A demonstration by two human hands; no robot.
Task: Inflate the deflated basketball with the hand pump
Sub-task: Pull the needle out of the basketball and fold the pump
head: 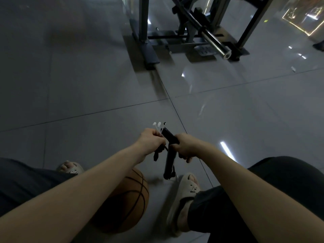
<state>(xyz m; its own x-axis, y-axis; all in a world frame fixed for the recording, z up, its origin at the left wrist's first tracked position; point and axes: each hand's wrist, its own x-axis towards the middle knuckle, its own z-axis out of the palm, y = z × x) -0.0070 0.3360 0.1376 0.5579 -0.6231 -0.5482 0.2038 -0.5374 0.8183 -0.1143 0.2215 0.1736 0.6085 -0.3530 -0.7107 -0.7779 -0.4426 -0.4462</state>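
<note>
1. The basketball (pixel 129 204) lies on the grey tiled floor (pixel 87 76) between the person's two feet, partly hidden under the left forearm. It is brown with dark seams, and sits nearer the left sandal (pixel 73 168) than the right sandal (pixel 185 190).
2. The hand pump (pixel 170 160) is held above the floor, just beyond the ball. Its black barrel runs with its long axis close to upright in the view: the lower end points down toward the toe of the right sandal, and the upper end points away from the person.
3. A shorter black part at the pump's top slants up and to the left (it looks like the handle, though the dim light makes this uncertain). Whether the lower end touches the floor cannot be told.
4. The right hand (pixel 184 146) grips the pump near its top, with the fingers curled tightly round it.
5. The left hand (pixel 150 141) is just beside the pump's top, its fingers curled and pinching small white nozzle pieces (pixel 157 125) that stick out above the knuckles. A short black hose (pixel 157 154) hangs below this hand.
6. A dark metal gym frame (pixel 184 32) with a chrome bar (pixel 215 42) stands at the floor's far edge, well apart from the hands.
</note>
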